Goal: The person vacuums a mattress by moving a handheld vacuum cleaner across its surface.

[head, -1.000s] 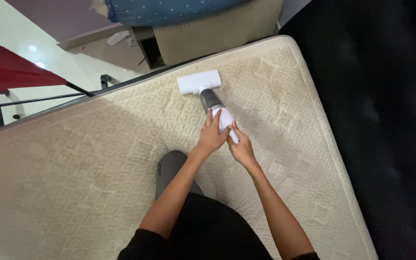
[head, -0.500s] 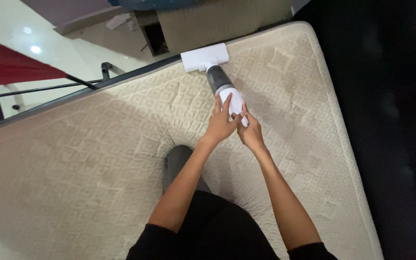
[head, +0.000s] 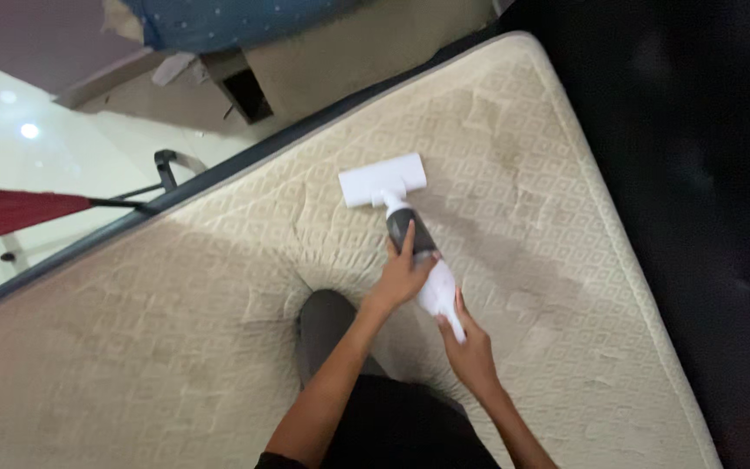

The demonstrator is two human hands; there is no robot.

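A bare cream mattress [head: 175,330] with a quilted diamond pattern and faint brownish stains fills most of the head view, lying on a dark bed frame [head: 219,178] whose edge shows along the far side. Beyond it lie a glossy pale floor [head: 36,148], a red cloth [head: 2,215] over a black metal stand, a tan box-like piece of furniture [head: 366,43] and a blue dotted fabric [head: 219,17].

A white handheld vacuum [head: 410,243] lies on the mattress, its flat white head pressed to the fabric well inside the far edge. The left hand [head: 403,276] is wrapped over the dark grey middle of the body, its grip closed on it. The right hand [head: 470,352] has its grip clamped on the white handle end nearest the person.

The right side of the view is dark and nothing can be made out there. The person's knee [head: 327,326] in dark trousers rests on the mattress just left of the hands. The right forearm is cut off at the bottom edge. Open mattress lies on both sides of the vacuum.
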